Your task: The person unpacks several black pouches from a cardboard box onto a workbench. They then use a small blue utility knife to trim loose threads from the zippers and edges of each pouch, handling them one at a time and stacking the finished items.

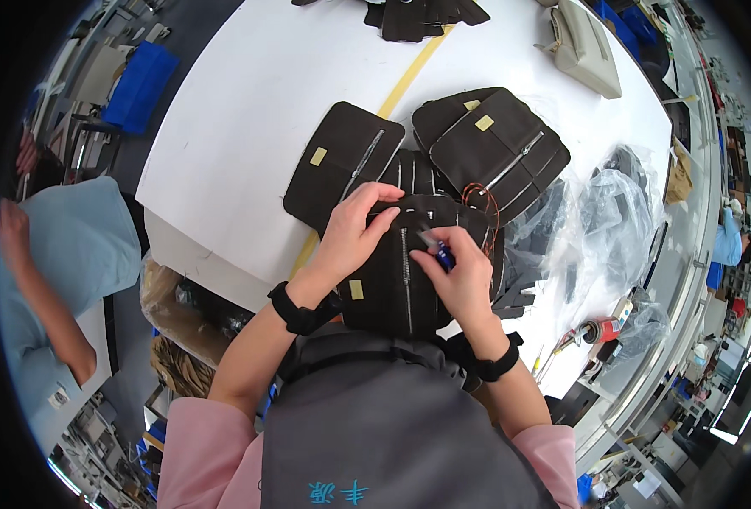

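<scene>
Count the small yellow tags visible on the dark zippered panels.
4: one on left panel, two on upper-right stack, one by the left hand. Others may be hidden.
</scene>
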`<state>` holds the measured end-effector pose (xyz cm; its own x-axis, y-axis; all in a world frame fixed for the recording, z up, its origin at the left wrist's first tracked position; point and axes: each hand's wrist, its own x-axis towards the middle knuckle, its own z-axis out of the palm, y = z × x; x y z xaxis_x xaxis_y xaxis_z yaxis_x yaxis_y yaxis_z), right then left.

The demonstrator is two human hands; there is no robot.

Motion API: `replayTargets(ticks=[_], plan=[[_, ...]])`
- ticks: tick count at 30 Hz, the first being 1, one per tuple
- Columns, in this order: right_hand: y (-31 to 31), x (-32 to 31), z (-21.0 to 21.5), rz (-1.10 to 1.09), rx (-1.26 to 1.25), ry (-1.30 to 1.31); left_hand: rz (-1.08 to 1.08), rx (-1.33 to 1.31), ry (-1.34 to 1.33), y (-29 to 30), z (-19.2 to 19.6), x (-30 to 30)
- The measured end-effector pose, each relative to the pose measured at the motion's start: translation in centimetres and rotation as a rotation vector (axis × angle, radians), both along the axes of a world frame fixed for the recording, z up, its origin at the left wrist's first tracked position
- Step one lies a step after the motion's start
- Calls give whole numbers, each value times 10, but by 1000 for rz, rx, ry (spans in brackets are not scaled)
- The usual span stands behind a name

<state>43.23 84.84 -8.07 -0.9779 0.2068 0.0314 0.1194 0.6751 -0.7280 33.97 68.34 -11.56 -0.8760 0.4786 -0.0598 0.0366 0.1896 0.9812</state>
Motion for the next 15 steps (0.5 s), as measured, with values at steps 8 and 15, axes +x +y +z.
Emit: replayTargets(ticks=[8, 15], plan=[[-5, -10, 5, -15, 135, -107, 88, -174, 393, -8, 2, 12], [-6, -21, 5, 20, 130, -177, 8, -143, 362, -9, 6, 7]])
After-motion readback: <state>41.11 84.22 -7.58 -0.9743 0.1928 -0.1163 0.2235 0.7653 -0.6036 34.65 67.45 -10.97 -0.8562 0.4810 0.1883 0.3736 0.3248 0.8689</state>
